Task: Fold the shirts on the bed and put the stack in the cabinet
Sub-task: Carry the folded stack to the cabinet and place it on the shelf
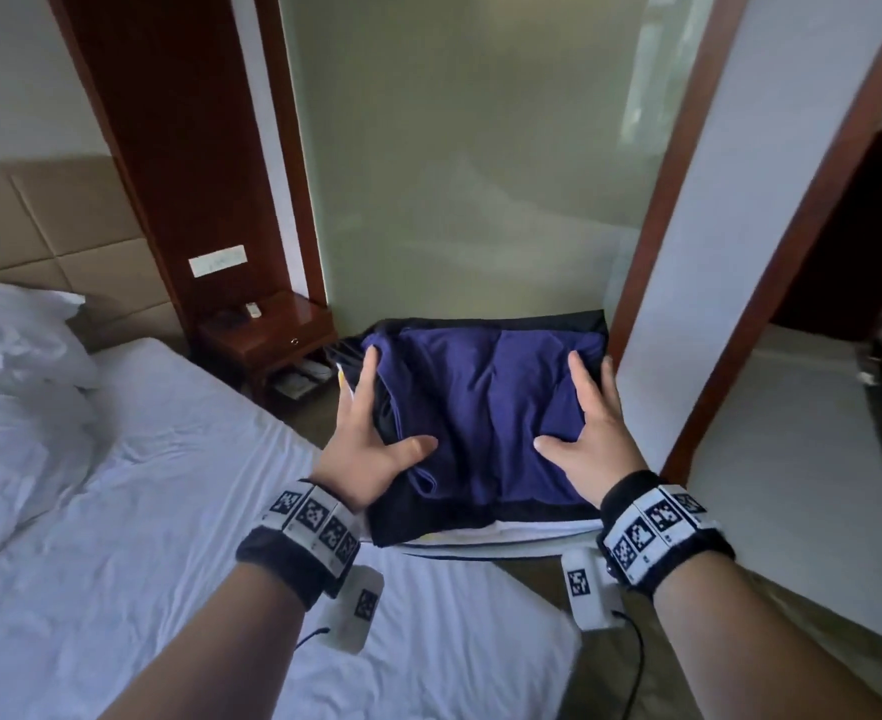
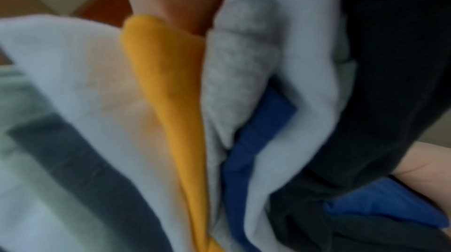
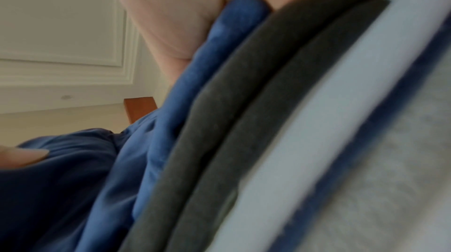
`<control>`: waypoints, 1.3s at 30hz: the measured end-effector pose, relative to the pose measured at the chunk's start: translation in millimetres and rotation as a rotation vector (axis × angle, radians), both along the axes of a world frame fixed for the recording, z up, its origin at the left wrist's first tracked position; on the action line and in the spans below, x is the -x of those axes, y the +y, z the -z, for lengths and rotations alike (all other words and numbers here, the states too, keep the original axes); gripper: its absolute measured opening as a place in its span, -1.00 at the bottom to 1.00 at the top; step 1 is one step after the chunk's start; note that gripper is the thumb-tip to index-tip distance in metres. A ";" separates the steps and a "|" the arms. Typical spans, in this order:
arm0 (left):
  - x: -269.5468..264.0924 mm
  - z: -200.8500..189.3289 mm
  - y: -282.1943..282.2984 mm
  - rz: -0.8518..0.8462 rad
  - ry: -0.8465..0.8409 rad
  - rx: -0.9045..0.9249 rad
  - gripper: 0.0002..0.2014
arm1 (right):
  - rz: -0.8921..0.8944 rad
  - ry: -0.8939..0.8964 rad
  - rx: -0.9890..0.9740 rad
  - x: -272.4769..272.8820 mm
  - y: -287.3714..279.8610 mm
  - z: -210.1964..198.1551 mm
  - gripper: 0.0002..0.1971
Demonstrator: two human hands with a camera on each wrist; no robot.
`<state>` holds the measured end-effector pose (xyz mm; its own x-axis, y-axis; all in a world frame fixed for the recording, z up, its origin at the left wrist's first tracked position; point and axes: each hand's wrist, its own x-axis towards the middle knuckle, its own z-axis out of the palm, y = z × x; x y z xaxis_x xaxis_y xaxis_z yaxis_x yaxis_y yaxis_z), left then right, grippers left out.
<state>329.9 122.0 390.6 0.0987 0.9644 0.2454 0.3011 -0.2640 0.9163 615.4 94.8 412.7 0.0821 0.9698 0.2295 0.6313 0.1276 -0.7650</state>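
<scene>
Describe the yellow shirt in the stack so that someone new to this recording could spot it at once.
Start at the white bed; beyond its corner both hands carry a stack of folded shirts topped by a navy one. At the stack's left edge, beside the left hand, the yellow shirt shows: the only warm-coloured layer among white, grey, blue and black folds.

Both hands' fingers vanish beneath the stack of shirts (image 1: 480,407).

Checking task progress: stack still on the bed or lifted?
Lifted. Both hands, left hand and right hand, grip the stack of shirts at its sides, held past the bed edge.
</scene>
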 end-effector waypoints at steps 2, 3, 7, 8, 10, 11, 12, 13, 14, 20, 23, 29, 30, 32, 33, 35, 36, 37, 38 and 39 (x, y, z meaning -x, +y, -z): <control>-33.9 2.6 19.2 0.041 0.011 0.006 0.26 | 0.050 -0.003 -0.001 -33.4 5.9 5.7 0.07; -51.5 5.8 28.9 0.061 0.016 0.012 0.26 | 0.075 0.000 0.006 -50.3 10.6 10.1 0.08; -124.3 27.3 70.9 0.123 0.034 0.072 0.25 | 0.135 0.015 0.045 -120.7 39.7 34.7 0.09; -143.7 34.4 83.4 0.130 0.047 0.094 0.26 | 0.145 0.023 0.061 -139.7 49.7 43.1 0.10; -185.9 47.6 110.7 0.148 0.070 0.140 0.26 | 0.165 0.039 0.085 -179.4 71.9 60.6 0.10; -207.7 53.9 125.0 0.157 0.081 0.164 0.26 | 0.179 0.039 0.101 -199.5 82.7 68.7 0.11; -231.4 60.0 138.6 0.167 0.092 0.192 0.26 | 0.200 0.034 0.126 -221.3 92.2 76.2 0.11; -256.3 66.0 150.4 0.177 0.110 0.221 0.26 | 0.227 0.030 0.157 -244.1 99.5 83.1 0.11; -281.6 71.4 160.6 0.192 0.130 0.244 0.26 | 0.250 0.032 0.181 -267.5 105.0 89.1 0.11; -430.2 96.0 219.2 0.335 0.152 0.273 0.26 | 0.370 0.113 0.247 -399.3 126.4 106.0 0.11; -497.4 105.6 237.3 0.469 0.123 0.280 0.26 | 0.444 0.139 0.249 -453.5 115.6 110.2 0.13; -628.1 94.8 241.6 0.697 0.134 0.220 0.23 | 0.644 0.163 0.222 -548.6 72.3 97.6 0.15; -649.3 92.6 240.9 0.734 0.132 0.216 0.23 | 0.687 0.150 0.227 -562.7 63.7 94.0 0.14; -692.8 86.2 240.1 0.807 0.130 0.212 0.22 | 0.766 0.145 0.213 -591.5 48.1 87.5 0.14; -714.5 81.9 240.7 0.840 0.130 0.206 0.21 | 0.803 0.148 0.194 -606.5 41.8 84.8 0.15; -757.7 71.6 242.1 0.900 0.139 0.181 0.20 | 0.876 0.139 0.170 -636.1 32.4 79.7 0.16; -779.4 68.3 243.7 0.927 0.145 0.164 0.19 | 0.908 0.136 0.162 -651.1 29.9 77.1 0.17; -800.9 66.1 246.2 0.954 0.145 0.152 0.18 | 0.936 0.143 0.151 -666.8 28.6 75.5 0.16; -822.0 64.9 249.8 0.976 0.146 0.149 0.17 | 0.962 0.150 0.136 -682.7 28.7 75.2 0.16; -842.7 64.2 254.3 0.997 0.147 0.149 0.17 | 0.982 0.151 0.123 -698.5 30.8 74.2 0.15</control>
